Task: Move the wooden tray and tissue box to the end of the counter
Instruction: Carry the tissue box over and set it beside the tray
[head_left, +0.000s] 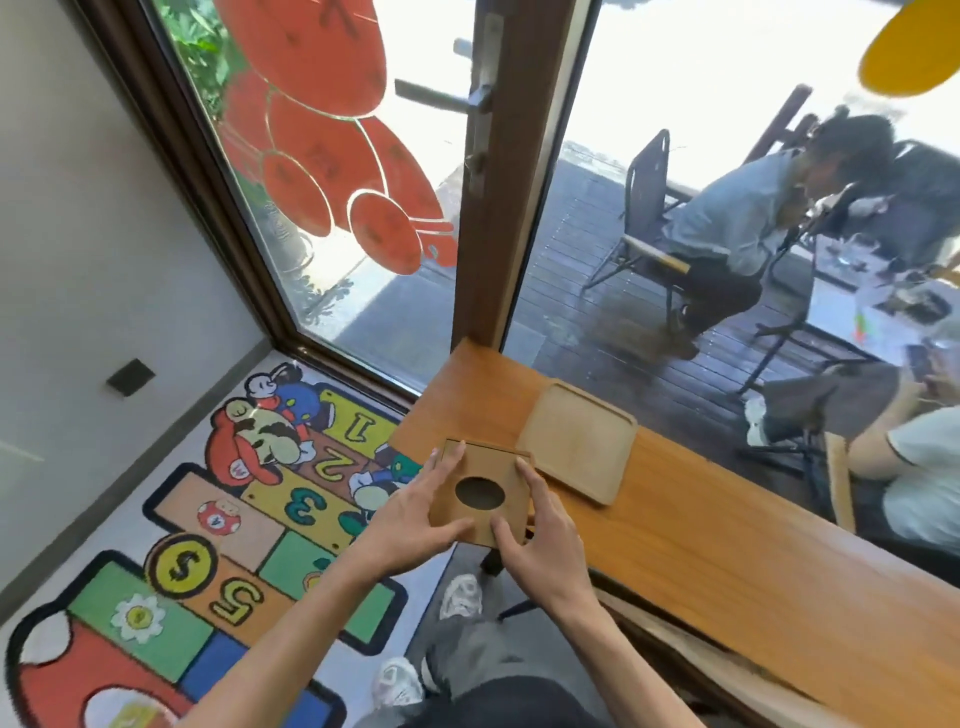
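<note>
Tissue box (480, 493) flat, opening up, both hands gripping.

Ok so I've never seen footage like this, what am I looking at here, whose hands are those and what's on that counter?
This is one picture from a camera worn on a person's head, looking forward and down. No machine here: the left hand and right hand are the wearer's own. Together they hold a wooden tissue box with an oval hole on top, at the near edge of a long wooden counter. Beside it, toward the window, a shallow wooden tray lies flat. Below left is a cartoon rug; outside the glass, people sit at tables.
</note>
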